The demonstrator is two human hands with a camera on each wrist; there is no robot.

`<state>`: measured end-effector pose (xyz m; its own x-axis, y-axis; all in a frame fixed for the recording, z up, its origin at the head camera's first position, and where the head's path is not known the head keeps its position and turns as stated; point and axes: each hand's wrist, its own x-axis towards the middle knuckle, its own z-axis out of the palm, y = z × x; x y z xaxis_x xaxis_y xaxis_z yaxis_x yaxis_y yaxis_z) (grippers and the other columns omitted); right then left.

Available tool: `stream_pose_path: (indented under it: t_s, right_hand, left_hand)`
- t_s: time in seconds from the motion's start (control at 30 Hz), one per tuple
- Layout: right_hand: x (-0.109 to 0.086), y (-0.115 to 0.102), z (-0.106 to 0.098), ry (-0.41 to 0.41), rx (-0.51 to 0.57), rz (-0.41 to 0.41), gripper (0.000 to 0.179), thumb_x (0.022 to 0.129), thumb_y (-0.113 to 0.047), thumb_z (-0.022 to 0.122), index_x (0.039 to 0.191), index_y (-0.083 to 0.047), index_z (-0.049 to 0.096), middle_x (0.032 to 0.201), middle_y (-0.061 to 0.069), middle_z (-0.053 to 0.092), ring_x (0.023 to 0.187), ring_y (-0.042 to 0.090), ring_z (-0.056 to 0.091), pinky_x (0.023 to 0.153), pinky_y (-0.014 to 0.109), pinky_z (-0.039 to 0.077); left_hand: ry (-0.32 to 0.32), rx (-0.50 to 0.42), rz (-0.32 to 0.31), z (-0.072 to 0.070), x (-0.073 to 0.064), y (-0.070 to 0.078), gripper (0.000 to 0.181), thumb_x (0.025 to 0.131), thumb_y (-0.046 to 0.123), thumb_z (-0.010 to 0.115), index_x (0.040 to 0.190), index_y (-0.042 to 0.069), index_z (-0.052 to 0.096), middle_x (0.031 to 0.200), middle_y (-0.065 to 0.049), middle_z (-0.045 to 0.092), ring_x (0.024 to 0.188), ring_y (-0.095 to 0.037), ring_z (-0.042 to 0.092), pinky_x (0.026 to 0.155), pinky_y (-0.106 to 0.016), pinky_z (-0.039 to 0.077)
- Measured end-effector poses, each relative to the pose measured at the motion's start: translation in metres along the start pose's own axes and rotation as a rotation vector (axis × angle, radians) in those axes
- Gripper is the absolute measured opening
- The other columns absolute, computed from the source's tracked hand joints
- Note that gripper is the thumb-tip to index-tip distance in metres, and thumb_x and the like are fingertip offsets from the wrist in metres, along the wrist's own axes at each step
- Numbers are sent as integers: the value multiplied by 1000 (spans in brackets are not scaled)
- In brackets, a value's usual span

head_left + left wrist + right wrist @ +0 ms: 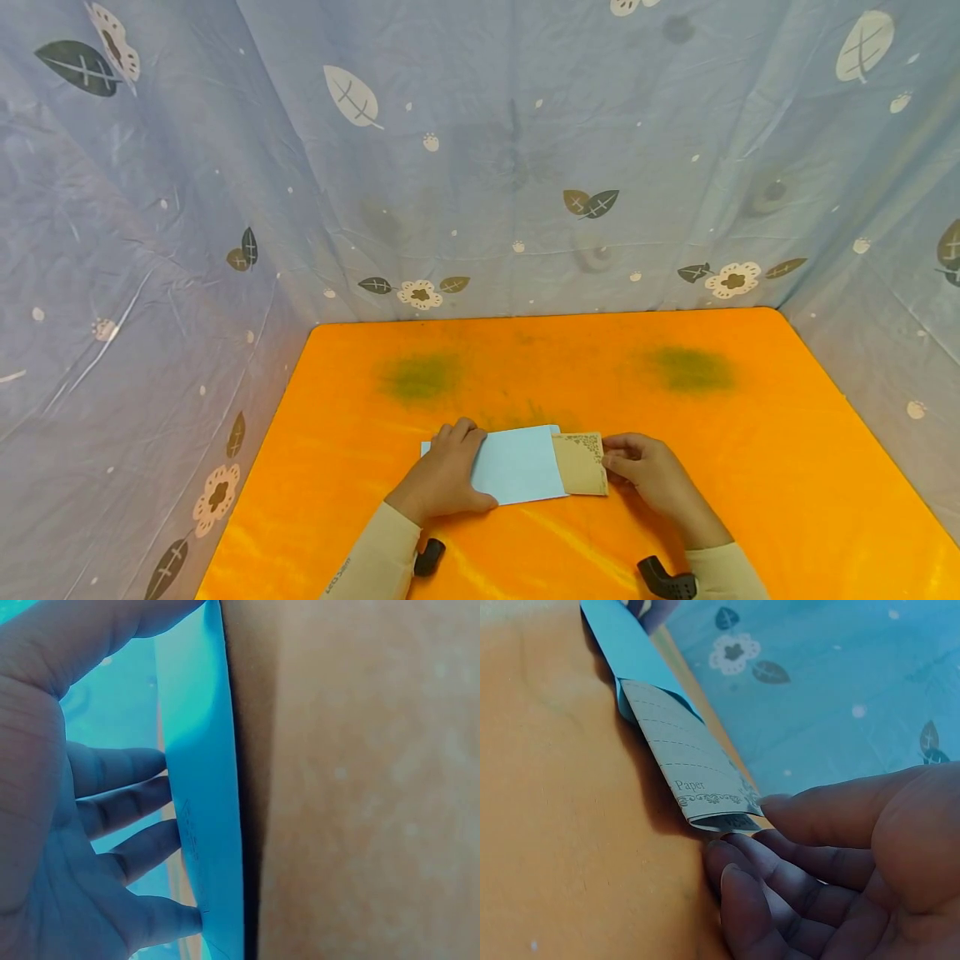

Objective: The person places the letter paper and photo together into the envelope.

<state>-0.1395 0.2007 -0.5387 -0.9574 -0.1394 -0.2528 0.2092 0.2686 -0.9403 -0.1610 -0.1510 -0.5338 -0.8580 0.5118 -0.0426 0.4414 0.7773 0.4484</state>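
A light blue envelope (519, 467) is at the front middle of the table. My left hand (448, 472) spans it and grips it by its long edges, thumb on the near edge and fingertips on the far one. In the left wrist view the envelope (206, 787) is between thumb and fingers. Out of its right end sticks a tan folded sheet of letter paper (579, 468), whose left part is hidden inside. My right hand (651, 473) pinches the sheet's right end. Dashed lines and the word "Paper" show on the letter paper (675, 742) in the right wrist view.
An orange cloth covers the table (540, 367), with two dark greenish patches toward the back. Blue patterned curtains (480, 167) hang behind it and at both sides. Black devices (666, 579) are strapped at the wrists.
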Motion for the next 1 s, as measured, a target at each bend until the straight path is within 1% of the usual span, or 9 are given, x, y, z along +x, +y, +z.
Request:
stream_pose_path:
  t_s: [0.27,0.5,0.8,1.0]
  right_hand:
    - [1,-2,3,-5,-7,4,40,108,-6,68,141,14,60,105,11,70,87,29,69,74,39,60]
    - [0,-3,5,-33,20,6,42,108,-7,68,143,15,59,106,12,70,87,30,68,73,39,60]
    - [1,-2,6,-45,29,19,44,108,-8,67,145,14,58,109,13,70,90,32,72,78,42,62]
    - [2,-3,7,-74,41,-11,45,108,-9,68,144,16,57,108,13,70,90,34,72,78,43,63]
  left_hand:
    - [0,2,0,0,0,0,90,78,46,95,148,2,58,139,-7,52,118,-28,47,92,-41,54]
    - [-7,6,-7,0,0,0,91,79,47,95,149,2,58,140,-7,52,119,-28,47,93,-41,54]
    - [-11,2,-7,0,0,0,90,79,47,95,149,2,58,140,-7,52,119,-28,48,94,-42,54]
    - [-11,9,-7,0,0,0,91,79,48,95,149,2,58,140,-8,52,119,-28,48,94,-42,54]
